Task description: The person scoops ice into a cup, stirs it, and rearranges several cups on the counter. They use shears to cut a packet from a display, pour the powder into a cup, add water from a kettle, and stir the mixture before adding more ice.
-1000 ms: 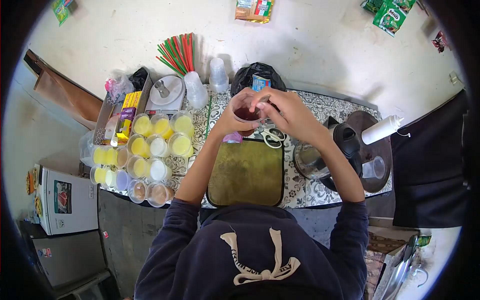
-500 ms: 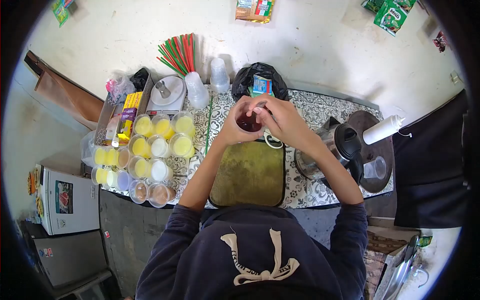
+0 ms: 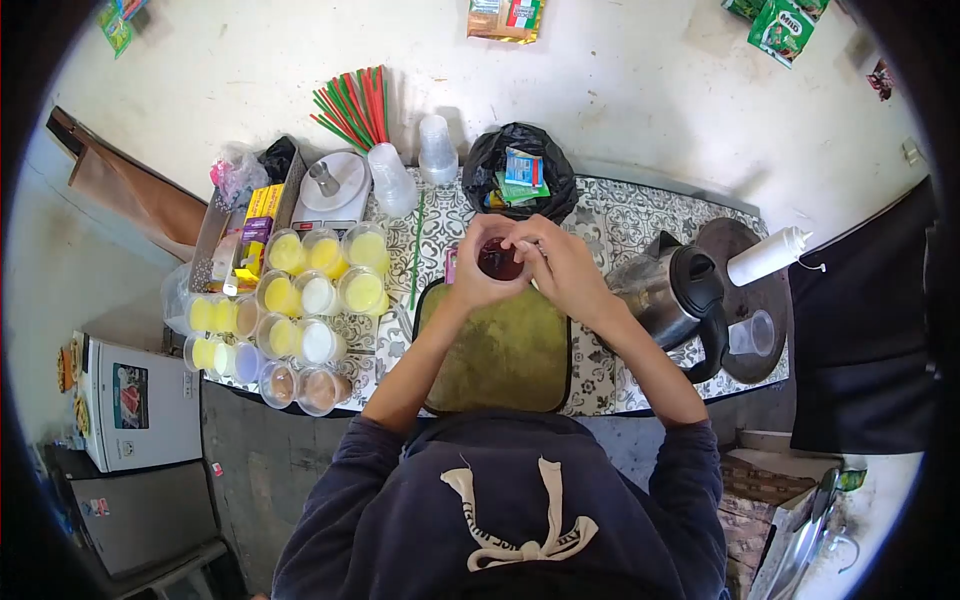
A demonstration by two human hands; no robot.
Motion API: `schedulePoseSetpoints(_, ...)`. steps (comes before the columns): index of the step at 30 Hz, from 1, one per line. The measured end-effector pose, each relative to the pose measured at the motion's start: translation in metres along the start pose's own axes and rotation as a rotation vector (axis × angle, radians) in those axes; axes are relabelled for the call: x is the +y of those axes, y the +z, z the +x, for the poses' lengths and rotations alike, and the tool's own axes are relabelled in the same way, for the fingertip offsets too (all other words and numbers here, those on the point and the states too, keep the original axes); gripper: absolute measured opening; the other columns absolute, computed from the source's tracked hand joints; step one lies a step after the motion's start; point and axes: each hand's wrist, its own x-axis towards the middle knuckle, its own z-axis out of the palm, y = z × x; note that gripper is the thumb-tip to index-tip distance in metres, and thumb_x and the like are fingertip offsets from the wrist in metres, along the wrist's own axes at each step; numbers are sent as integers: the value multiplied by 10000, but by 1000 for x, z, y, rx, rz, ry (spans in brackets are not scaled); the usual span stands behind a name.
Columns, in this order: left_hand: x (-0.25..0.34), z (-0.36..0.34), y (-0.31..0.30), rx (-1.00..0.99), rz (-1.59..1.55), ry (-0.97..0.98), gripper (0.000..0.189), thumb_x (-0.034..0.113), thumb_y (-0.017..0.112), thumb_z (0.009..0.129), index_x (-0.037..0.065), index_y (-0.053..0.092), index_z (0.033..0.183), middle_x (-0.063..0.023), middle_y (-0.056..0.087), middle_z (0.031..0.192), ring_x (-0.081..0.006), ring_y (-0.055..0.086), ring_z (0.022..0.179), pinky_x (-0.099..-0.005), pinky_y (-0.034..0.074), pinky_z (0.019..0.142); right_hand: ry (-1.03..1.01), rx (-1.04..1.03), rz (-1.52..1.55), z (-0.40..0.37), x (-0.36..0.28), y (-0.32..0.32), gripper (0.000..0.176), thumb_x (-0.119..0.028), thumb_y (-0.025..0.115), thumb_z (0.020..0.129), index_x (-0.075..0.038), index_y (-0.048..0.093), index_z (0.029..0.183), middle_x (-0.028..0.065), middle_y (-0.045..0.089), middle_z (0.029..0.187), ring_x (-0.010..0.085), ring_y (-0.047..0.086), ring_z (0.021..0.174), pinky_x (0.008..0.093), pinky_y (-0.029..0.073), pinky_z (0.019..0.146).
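Observation:
My left hand (image 3: 478, 274) is wrapped round a clear cup of dark red liquid (image 3: 499, 259), above the back edge of a green mat (image 3: 497, 350). Over the cup's rim, my right hand (image 3: 560, 262) has its fingers pinched together at the opening. What those fingers hold is too small and hidden to name. Behind both hands sits a black plastic bag (image 3: 484, 160) with blue and green sachets (image 3: 523, 168) in it.
Several cups of yellow, white and brown contents (image 3: 363, 291) stand at the left. A straw-filled cup stack (image 3: 392, 180) and a grey basket (image 3: 215, 222) are behind. At the right are a kettle (image 3: 655, 300), a white squeeze bottle (image 3: 765, 257) and a round board (image 3: 727, 240).
Both hands and the cup have moved slightly toward my body, and the right hand has shifted over the cup. The sachets in the black bag show more fully.

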Motion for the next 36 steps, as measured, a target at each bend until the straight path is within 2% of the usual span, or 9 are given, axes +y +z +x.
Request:
schedulePoseSetpoints(7,4,-3,-8,-100,-106,-186,592,80,768,556,27,448,1051,-83,585,946,-155,588,902,-295,460,820,-70,-143,-129,-1,-7,-21,140,-41,512,853,-53,547,988,114,588,896,299,610,730,357,495,646)
schedulePoseSetpoints(10,7,0,-10,-157,-169,-222,598,84,773,554,30,456,1058,-72,583,949,-148,585,898,-287,455,819,15,-194,57,1,-9,-23,141,-45,514,855,-53,554,991,116,584,884,283,612,734,346,494,649)
schedulePoseSetpoints(13,4,6,-14,-261,-108,-59,596,63,774,553,33,467,1064,-66,581,953,-140,580,896,-278,454,810,16,-239,101,6,-10,-27,136,-49,514,858,-46,552,989,114,588,881,279,612,738,346,493,659)
schedulePoseSetpoints(18,15,9,-15,-204,-220,-206,580,42,770,555,37,479,1057,-57,585,919,-127,577,879,-267,445,800,-94,-280,-156,13,-15,-34,126,-59,510,865,-43,551,983,115,592,880,266,613,723,338,495,660)
schedulePoseSetpoints(28,19,22,-16,-215,-195,-131,616,60,785,552,34,468,1079,-47,584,906,-121,571,849,-269,440,794,-108,-260,-9,29,-19,-37,106,-90,491,879,-36,539,957,120,588,878,282,609,737,341,493,672)
schedulePoseSetpoints(30,20,25,-17,-249,-121,-109,588,82,738,569,25,444,1075,-48,519,957,-116,555,807,-249,462,705,-81,-283,-125,32,-20,-39,107,-96,483,882,-36,537,952,122,588,881,282,608,758,345,490,688)
schedulePoseSetpoints(32,25,28,-17,-247,-294,-320,582,23,722,582,28,431,1087,-60,525,926,-106,559,651,-230,460,508,-77,-306,-105,34,-28,-41,109,-99,481,882,-36,538,950,121,587,879,284,605,764,347,488,692)
schedulePoseSetpoints(33,25,28,-16,-247,-294,-319,582,23,722,582,28,431,1087,-60,525,926,-106,559,651,-230,460,508,-69,-327,-85,35,-31,-41,112,-102,479,881,-35,539,949,121,586,878,286,602,770,348,486,697)
schedulePoseSetpoints(36,23,26,-16,-238,-322,-311,558,43,766,582,37,464,1050,-43,561,886,-111,550,798,-264,445,764,-35,-309,17,37,-32,-38,121,-102,479,876,-31,539,953,127,584,877,300,595,779,361,482,702)
